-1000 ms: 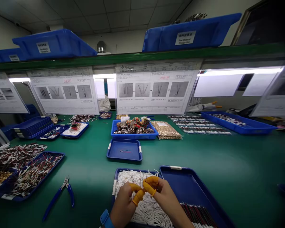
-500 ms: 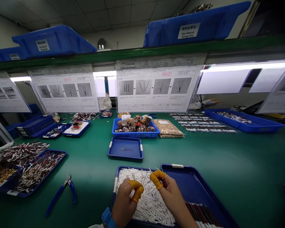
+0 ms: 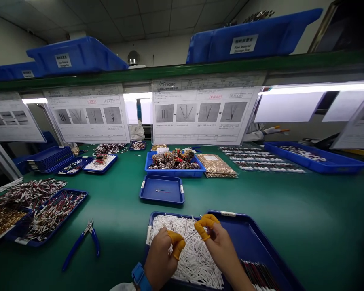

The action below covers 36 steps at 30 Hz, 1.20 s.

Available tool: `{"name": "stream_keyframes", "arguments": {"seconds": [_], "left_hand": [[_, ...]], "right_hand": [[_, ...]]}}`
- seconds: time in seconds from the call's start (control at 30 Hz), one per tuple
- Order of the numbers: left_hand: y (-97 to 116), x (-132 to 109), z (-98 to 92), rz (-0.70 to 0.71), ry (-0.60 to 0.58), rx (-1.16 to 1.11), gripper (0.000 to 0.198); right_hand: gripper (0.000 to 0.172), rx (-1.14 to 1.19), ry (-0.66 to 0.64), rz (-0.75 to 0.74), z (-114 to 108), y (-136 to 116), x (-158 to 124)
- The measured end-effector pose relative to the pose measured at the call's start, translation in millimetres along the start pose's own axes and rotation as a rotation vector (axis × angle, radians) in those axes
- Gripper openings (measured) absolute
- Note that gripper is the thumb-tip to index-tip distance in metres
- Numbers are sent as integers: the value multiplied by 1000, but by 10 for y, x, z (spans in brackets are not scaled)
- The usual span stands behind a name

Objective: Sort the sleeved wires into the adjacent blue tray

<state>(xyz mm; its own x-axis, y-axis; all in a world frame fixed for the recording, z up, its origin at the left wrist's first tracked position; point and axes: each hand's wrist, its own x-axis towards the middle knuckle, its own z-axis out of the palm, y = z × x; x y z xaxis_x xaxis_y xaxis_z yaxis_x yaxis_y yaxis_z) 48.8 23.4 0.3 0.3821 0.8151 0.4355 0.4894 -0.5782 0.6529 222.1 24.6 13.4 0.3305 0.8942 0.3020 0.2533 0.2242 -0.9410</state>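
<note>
Yellow finger covers are on the thumb and forefinger of both hands. My left hand (image 3: 166,254) is pinched shut on thin dark wires (image 3: 186,229) above a blue tray heaped with white sticks (image 3: 197,258). To its right, my right hand (image 3: 216,240) is closed too, fingertips together at the other side of the wires; a thin strand runs between the hands. The exact grip is too small to make out. Beside the sticks, a larger dark blue tray (image 3: 248,224) holds a row of dark and red wires with white ends (image 3: 259,275).
Blue-handled cutters (image 3: 84,242) lie at the left, near trays of wire pieces (image 3: 53,214). A small blue tray (image 3: 162,184) with a few wires stands ahead, before a blue bin (image 3: 176,171). Behind hang instruction sheets (image 3: 200,129); a person's gloved hand (image 3: 274,129) shows beyond.
The whole view has shifted slightly, with things appearing a little further right. Both hands stay pinched over the white sticks, and the wires between them have changed angle.
</note>
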Motion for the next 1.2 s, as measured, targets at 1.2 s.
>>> {"name": "stream_keyframes", "arguments": {"seconds": [1.2], "left_hand": [[-195, 41, 13, -237, 99, -168, 13]], "right_hand": [[24, -907, -530, -173, 39, 117, -216]]}}
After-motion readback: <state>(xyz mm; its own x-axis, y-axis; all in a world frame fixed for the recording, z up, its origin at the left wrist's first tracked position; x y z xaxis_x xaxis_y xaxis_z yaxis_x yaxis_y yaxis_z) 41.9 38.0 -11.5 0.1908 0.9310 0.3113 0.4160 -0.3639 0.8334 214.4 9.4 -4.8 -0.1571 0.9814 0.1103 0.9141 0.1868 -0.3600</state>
